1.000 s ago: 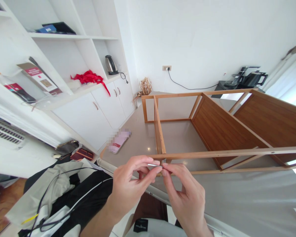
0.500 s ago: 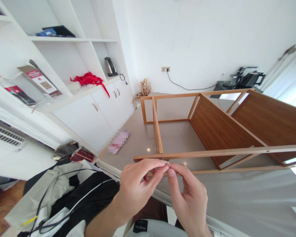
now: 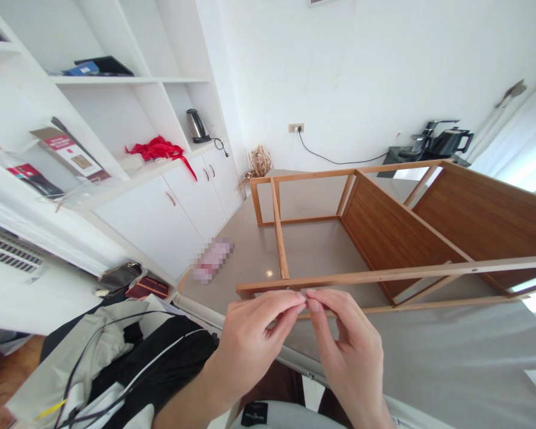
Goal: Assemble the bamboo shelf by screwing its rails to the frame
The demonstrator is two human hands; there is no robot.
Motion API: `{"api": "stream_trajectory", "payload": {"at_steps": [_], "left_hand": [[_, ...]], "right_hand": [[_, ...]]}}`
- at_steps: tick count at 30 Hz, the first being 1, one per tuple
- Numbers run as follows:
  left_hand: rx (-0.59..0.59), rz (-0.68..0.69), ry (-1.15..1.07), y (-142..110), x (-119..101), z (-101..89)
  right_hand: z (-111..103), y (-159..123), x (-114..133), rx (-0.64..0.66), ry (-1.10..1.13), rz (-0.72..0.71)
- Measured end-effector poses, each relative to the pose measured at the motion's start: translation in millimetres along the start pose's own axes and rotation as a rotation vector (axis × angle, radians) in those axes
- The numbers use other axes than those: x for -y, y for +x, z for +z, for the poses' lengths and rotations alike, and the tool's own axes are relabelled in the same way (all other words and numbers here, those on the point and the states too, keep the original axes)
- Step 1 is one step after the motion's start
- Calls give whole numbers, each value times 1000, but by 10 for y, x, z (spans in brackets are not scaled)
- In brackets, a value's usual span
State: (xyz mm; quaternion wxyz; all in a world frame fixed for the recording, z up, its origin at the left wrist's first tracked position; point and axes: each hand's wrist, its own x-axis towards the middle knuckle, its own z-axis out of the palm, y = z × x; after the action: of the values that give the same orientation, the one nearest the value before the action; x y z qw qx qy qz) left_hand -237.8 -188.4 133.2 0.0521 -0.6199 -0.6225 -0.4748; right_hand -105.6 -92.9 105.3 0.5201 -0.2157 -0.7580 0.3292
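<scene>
My left hand [image 3: 254, 333] is closed in a pinch, thumb against forefinger. Facing it, my right hand [image 3: 351, 348] pinches too, and the fingertips of both hands nearly meet. Something tiny seems to sit between them, but the fingers hide it and I cannot make out what it is. Just behind the fingertips runs the near rail of a wooden frame [image 3: 352, 278]. This frame, a shelf unit by its look, lies on the grey table with brown wooden panels [image 3: 397, 232] set across it.
A blurred pink object [image 3: 213, 260] lies on the grey table [image 3: 250, 250] at left. Clothes [image 3: 161, 348] are heaped at lower left. White shelving [image 3: 111, 80] holds a steel kettle [image 3: 196, 125] and red ribbon [image 3: 156, 149]. A black kettle [image 3: 449, 143] stands at back right.
My right hand has shifted slightly to the right, and the small light-coloured bit seen between the fingertips is now mostly hidden. The view has tilted a little.
</scene>
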Motion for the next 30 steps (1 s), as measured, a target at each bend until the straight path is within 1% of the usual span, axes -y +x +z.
{"api": "stream_trajectory", "payload": {"at_steps": [3,6,9,11,14,19,25,27,30], "left_hand": [[-7,69,21,-50,-38,-22],[-61,102,25,-135,-76,-33],[-56,9,-27,-214,-70,0],[-29,-104,-61,-243,-48,43],[-27,-253,-113,-250,-25,117],[-13,-421,-328,-197,-56,193],[23,-530,-467,-134,-88,190],[22,-538,-482,-138,-81,192],[-27,-503,-471,-166,-73,206]], "right_hand": [[-2,-32,-11,17,26,40],[3,-66,-31,21,52,64],[5,-93,-54,42,77,100],[4,-112,-65,55,92,127],[0,-136,-72,70,108,144],[-8,-137,-55,79,118,165],[-9,-80,-27,97,213,240],[-11,-79,-21,103,232,249],[-5,-118,-9,112,230,215]]}}
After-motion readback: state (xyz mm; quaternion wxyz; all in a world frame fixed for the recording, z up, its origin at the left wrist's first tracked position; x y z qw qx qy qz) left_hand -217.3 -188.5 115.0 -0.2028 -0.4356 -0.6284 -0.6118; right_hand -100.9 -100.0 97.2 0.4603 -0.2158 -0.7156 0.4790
